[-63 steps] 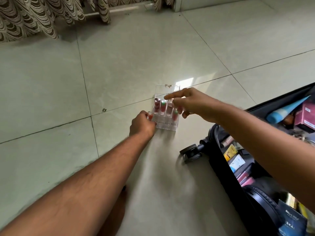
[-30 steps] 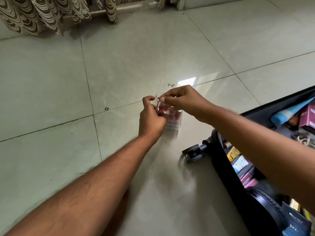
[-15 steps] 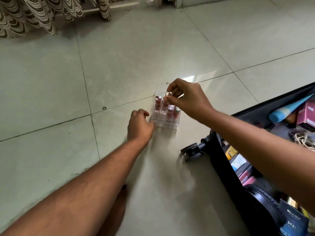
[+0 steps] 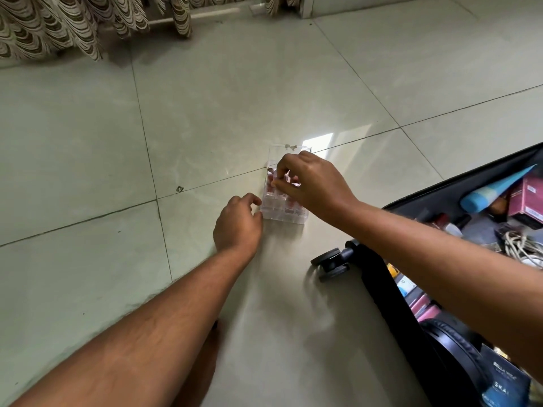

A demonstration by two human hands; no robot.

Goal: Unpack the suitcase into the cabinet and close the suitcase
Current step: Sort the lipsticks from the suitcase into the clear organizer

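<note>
A clear plastic organiser (image 4: 284, 214) stands on the tiled floor (image 4: 205, 113) near the middle of the frame, its small compartments holding pink and red lipsticks (image 4: 269, 187) upright. The right hand (image 4: 313, 185) reaches in from the lower right and hovers over the organiser's rear rows, its thumb and fingertips curled together and pinching the top of one of the tubes; which compartment that tube sits in cannot be told, since the hand covers it. The left hand (image 4: 238, 224) lies just beside the organiser's near left corner, fingers loosely curled, the fingertips at or almost at the plastic wall; it grips nothing.

At the right edge of the frame the black suitcase (image 4: 382, 277) lies open on the floor, one wheel (image 4: 330, 261) pointing toward the centre. Inside it are a blue tube (image 4: 487, 192), a pink box (image 4: 526, 198), a coil of pale cord (image 4: 520, 248), black headphones (image 4: 449, 342) and several small packets. A patterned brown-and-cream curtain (image 4: 58, 22) hangs along the upper left of the frame, its hem touching the floor.
</note>
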